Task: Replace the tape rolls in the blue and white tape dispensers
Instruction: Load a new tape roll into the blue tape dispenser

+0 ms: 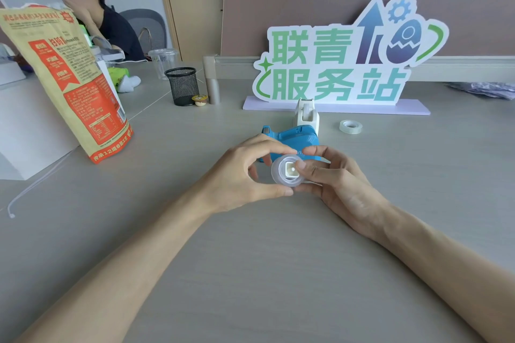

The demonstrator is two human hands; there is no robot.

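Observation:
I hold a clear tape roll [279, 175] with a white square core piece in its middle, just above the table. My left hand [245, 172] pinches its rim from the left. My right hand [334, 178] grips it from the right, thumb pressing on the core. Right behind my hands lies the blue tape dispenser [295, 138]. The white tape dispenser [306, 114] stands upright behind the blue one, with a roll in it. A second clear tape roll [350, 127] lies flat on the table to the right.
A big paper bag [64, 78] stands at the left. A black mesh pen cup [182, 86] and a small yellow-lidded cup [200, 100] sit behind. A green-lettered sign [334, 64] stands against the partition. A white cable [36, 184] runs along the left. A person sits at far left.

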